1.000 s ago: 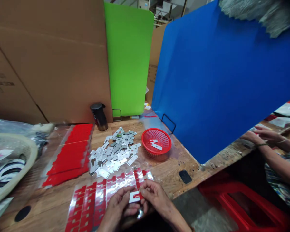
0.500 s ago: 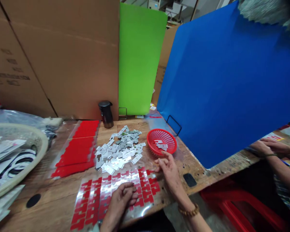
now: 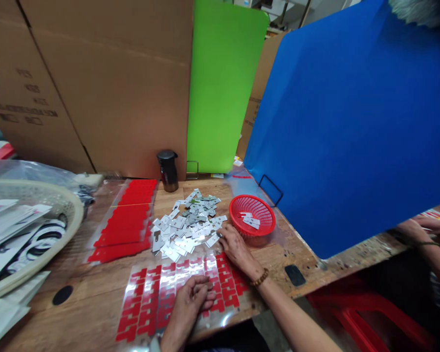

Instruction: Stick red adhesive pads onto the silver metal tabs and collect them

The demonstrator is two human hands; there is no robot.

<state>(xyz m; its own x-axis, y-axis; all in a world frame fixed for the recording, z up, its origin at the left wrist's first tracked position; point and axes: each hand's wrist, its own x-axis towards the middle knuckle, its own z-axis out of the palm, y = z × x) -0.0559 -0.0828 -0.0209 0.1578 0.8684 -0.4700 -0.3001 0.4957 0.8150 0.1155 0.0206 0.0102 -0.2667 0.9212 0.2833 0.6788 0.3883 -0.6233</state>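
My left hand (image 3: 193, 302) rests on a clear sheet of red die-cut stickers (image 3: 146, 288), its fingers curled and thumb pressed in; whatever they hold, if anything, is hidden. My right hand (image 3: 238, 247) reaches over the sheet's far right corner, fingers stretched to the near right edge of a heap of small flat metal plates (image 3: 183, 229). Its fingertips are at one plate; a firm grip on it does not show. Just beyond that hand stands a red plastic basket (image 3: 267, 232) with a few plates (image 3: 252, 222) inside.
Stacked red sticker sheets (image 3: 126, 220) lie left of the heap. A black flask (image 3: 167, 171) stands behind. At far left is a cream basket (image 3: 75, 215) of white parts. Cardboard (image 3: 113, 98), a green panel (image 3: 220, 88) and a blue panel (image 3: 337, 127) enclose the table. Another person's hands (image 3: 418, 230) show at right.
My right hand has moved from in front of the red basket, left and forward to the edge of the metal plates. My left hand stays on the sheet. The whole view has shifted slightly.
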